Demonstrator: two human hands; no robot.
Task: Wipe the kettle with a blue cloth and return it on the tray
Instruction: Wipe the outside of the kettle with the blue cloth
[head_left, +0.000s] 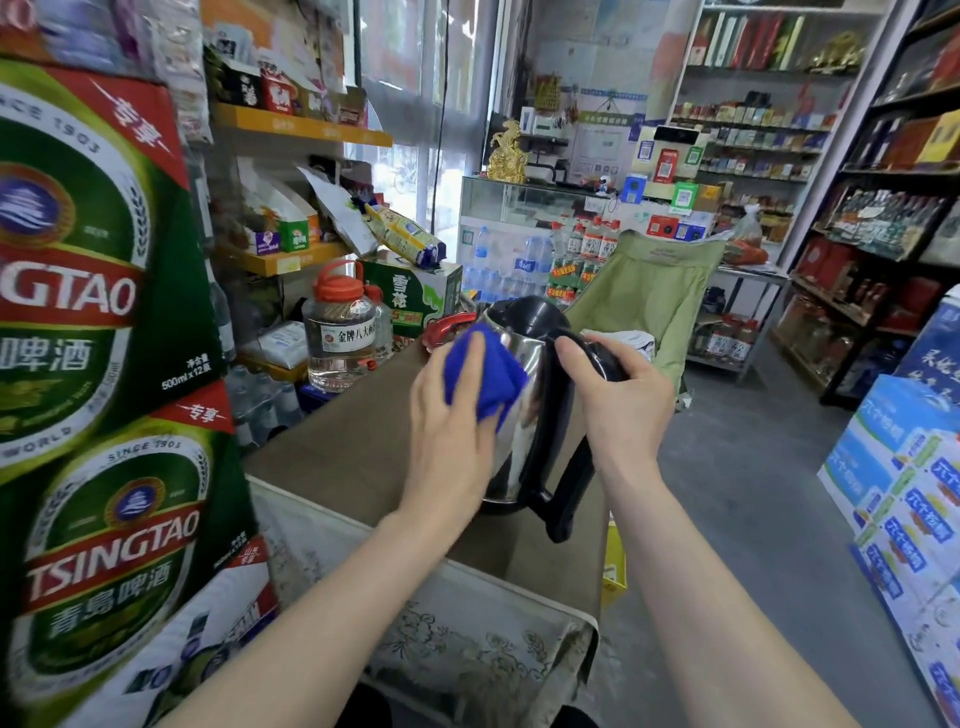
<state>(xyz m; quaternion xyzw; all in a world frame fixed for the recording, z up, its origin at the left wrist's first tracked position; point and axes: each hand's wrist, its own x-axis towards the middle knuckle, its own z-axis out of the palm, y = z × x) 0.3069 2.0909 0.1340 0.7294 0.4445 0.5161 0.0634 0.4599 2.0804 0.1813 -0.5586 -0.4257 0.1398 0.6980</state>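
A shiny steel kettle (522, 415) with a black handle and black lid is held in the air above a brown table top (358, 441), tilted slightly. My right hand (618, 395) grips the top of the black handle. My left hand (452, 431) presses a folded blue cloth (480, 374) flat against the kettle's left side. A red tray (447, 327) peeks out behind the kettle at the far end of the table, mostly hidden.
Stacked beer cartons (98, 364) wall in the left. A clear jug with a red cap (340, 332) stands at the table's far left. A green folding chair (644, 296) sits behind the kettle. Blue boxes (904, 493) line the right aisle, shelves beyond.
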